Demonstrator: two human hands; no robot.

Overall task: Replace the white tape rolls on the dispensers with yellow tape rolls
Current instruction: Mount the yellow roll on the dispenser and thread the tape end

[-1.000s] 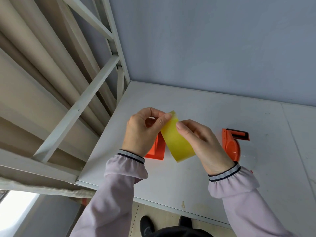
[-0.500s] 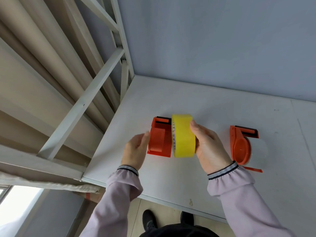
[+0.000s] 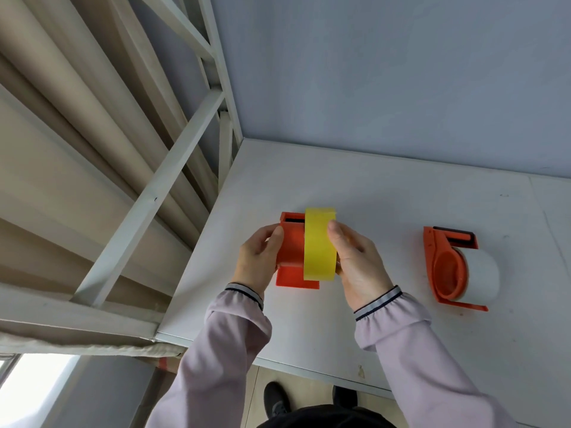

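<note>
A yellow tape roll [image 3: 319,245] stands on edge against the right side of an orange dispenser [image 3: 292,242] on the white table [image 3: 386,196]. My right hand [image 3: 355,261] grips the roll from the right, thumb on its outer face. My left hand [image 3: 261,257] clasps the dispenser's left side. The dispenser's flat orange base [image 3: 293,278] shows below the roll. A second orange dispenser [image 3: 448,267] lies further right, holding a white tape roll [image 3: 482,273], with no hand on it.
A white metal frame [image 3: 148,196] and beige panels rise left of the table. A blue-grey wall [image 3: 386,72] stands behind it. The table's front edge [image 3: 278,362] runs above the floor, where dark shoes [image 3: 276,400] show.
The yellow roll, held up between both hands a second ago, is down beside the dispenser. My left hand moved from the roll to the dispenser's side and closed on it.
</note>
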